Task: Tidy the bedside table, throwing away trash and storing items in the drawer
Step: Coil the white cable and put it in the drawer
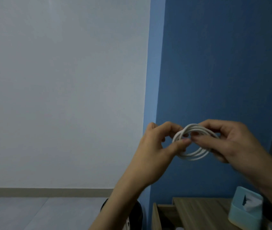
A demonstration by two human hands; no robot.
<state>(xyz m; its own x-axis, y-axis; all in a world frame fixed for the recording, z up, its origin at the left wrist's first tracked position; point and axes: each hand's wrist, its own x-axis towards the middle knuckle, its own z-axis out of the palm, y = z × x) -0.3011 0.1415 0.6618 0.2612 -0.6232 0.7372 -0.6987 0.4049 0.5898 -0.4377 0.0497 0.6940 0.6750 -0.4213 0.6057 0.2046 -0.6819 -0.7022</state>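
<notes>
A white cable (196,154) is wound into a coil of several loops and held up in front of the blue wall. My left hand (155,146) pinches the coil's left side between thumb and fingers. My right hand (231,143) grips the right side, its fingers closed over the loops. Below, at the bottom right, the wooden bedside table (201,211) shows its top, and its drawer (156,216) stands pulled open on the left; what lies inside the drawer is hidden.
A light blue tissue box (243,208) stands on the table's right part under my right forearm. A dark object (138,211) sits low beside the drawer, behind my left forearm. A white wall and grey floor fill the left.
</notes>
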